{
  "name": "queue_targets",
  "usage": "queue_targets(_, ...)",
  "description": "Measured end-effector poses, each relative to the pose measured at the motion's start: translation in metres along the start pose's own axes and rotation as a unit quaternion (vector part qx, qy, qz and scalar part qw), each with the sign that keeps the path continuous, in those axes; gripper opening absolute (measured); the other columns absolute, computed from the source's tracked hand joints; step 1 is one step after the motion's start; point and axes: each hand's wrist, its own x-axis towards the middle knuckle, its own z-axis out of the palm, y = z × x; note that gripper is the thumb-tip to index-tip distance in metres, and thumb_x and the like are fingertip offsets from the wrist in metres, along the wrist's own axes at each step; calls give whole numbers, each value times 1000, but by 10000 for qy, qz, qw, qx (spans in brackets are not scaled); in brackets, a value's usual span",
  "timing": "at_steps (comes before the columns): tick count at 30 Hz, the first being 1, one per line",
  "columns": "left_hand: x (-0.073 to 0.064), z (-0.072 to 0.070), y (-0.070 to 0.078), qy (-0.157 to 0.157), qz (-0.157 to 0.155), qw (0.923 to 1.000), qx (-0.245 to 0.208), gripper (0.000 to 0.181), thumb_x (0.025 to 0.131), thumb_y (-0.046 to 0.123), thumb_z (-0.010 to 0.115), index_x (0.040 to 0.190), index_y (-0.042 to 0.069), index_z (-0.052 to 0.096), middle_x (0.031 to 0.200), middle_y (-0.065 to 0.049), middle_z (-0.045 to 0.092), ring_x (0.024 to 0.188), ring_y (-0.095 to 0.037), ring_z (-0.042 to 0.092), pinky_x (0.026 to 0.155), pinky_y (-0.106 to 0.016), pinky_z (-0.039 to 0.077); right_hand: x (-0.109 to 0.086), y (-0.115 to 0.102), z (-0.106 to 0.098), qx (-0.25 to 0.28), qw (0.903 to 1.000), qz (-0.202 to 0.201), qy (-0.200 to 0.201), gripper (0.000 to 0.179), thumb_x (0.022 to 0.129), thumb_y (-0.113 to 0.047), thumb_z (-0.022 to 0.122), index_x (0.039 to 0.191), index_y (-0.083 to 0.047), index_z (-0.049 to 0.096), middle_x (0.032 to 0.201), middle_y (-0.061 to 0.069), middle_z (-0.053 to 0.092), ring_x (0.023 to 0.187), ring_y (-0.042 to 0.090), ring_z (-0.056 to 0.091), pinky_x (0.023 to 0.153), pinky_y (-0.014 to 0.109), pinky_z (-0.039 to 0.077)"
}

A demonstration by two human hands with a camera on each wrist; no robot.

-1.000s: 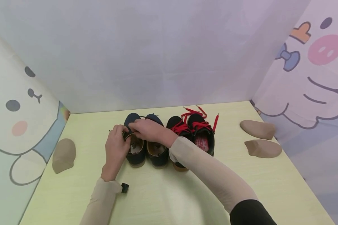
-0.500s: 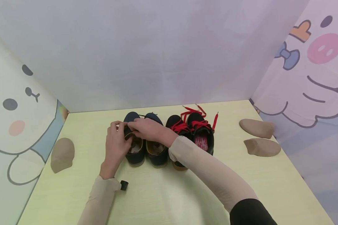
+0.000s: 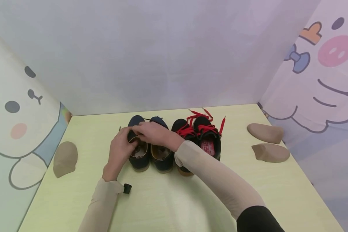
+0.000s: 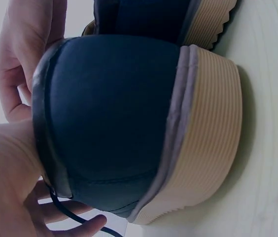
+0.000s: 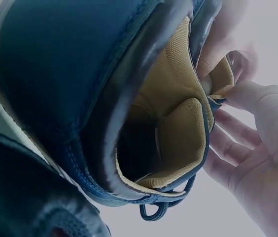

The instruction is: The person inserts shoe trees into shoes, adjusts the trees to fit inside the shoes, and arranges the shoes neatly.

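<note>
A pair of navy lace-up shoes with tan lining stands mid-table, toes pointing away. My left hand (image 3: pixel 120 148) grips the front side of the left navy shoe (image 3: pixel 139 162) at its opening. From above, my right hand (image 3: pixel 153 132) reaches over the right navy shoe (image 3: pixel 163 162) and pinches the left shoe's tongue area. In the right wrist view the tan-lined tongue (image 5: pixel 223 76) shows between thumb and fingers. A dark shoelace (image 4: pixel 67 212) runs past the left fingers in the left wrist view. Whether those fingers hold it is hidden.
Black shoes with red laces (image 3: pixel 207 141) stand just right of the navy pair, partly under the right forearm. Beige shoe inserts (image 3: pixel 65 159) lie at the left, with two more (image 3: pixel 271 153) at the right. A printed backdrop (image 3: pixel 168 64) encloses the pale table (image 3: pixel 150 203).
My left fingers shift and close in slightly around the left shoe's front edge. A dark lace end beside them now points upward. The right hand stays nearly in place.
</note>
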Motion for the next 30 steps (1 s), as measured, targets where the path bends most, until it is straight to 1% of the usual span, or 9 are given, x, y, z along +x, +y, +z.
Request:
queue_targets(3, 2, 0, -1, 78, 25, 10000, 55, 52, 91, 15, 78, 139, 5, 58, 137, -21, 63, 125, -43, 63, 101, -60, 53, 0, 0, 0, -2, 10000, 9, -17, 9, 109, -20, 55, 101, -15, 55, 95, 3, 54, 81, 16, 51, 72, 25, 40)
queue_targets(8, 4, 3, -3, 311, 188, 9993, 120, 48, 88, 13, 82, 131, 6, 62, 126, -21, 68, 115, -42, 68, 94, -59, 55, 0, 1, 0, -13, 10000, 11, -41, 10, 109, -21, 55, 100, -15, 55, 96, 2, 54, 78, 16, 51, 71, 24, 40)
queue_targets(14, 8, 6, -4, 484, 149, 9986, 137, 41, 84, 12, 85, 119, 9, 64, 116, -19, 69, 106, -41, 70, 88, -58, 57, 0, -1, 0, 39, 10000, 29, -40, 11, 110, -21, 54, 101, -14, 55, 97, 3, 54, 77, 16, 52, 70, 24, 40)
queue_targets(20, 8, 8, -4, 643, 201, 9975, 220, 40, 81, 10, 87, 112, 11, 64, 111, -18, 71, 104, -41, 71, 85, -59, 58, -2, -3, 1, 103, 9999, 80, -11, 12, 110, -19, 54, 99, -14, 56, 96, 3, 55, 76, 16, 51, 69, 23, 40)
queue_targets(26, 5, 9, -3, 629, 141, 9976, 243, 38, 83, 9, 84, 115, 10, 63, 115, -18, 69, 106, -41, 71, 85, -59, 59, -3, -3, 3, 84, 9999, 118, 36, 12, 109, -20, 56, 98, -15, 55, 96, 3, 54, 74, 15, 50, 69, 23, 39)
queue_targets(30, 2, 7, -1, 504, 111, 9985, 180, 38, 88, 8, 80, 120, 9, 60, 121, -19, 67, 110, -41, 70, 89, -59, 58, -3, -2, 2, 20, 9999, 120, 94, 11, 108, -22, 58, 99, -15, 55, 97, 2, 54, 74, 14, 50, 69, 23, 39)
